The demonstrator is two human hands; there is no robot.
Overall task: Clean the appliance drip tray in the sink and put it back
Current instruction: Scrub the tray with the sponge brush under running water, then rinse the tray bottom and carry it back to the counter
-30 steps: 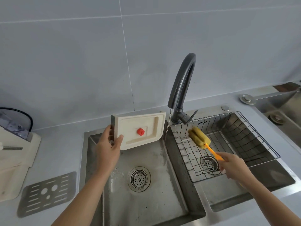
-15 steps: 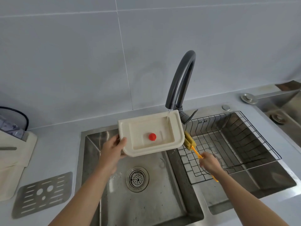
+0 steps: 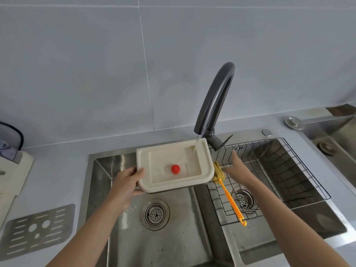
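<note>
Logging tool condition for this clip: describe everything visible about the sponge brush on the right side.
The sponge brush has a yellow sponge head, olive-tinged and looking worn, on a thin orange plastic handle ending in a small hook. It lies slanted on the wire rack over the right basin, head away from the person, hook at the rack's near edge. Its head sits against the cream drip tray, partly hidden behind that edge. The right hand hovers open just beside the head and does not grip it.

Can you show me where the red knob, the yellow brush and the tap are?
red knob (image 3: pixel 175 169), head view, its round top.
yellow brush (image 3: pixel 218 173), head view, its sponge head.
tap (image 3: pixel 215 101), head view, the curved dark spout.
</note>
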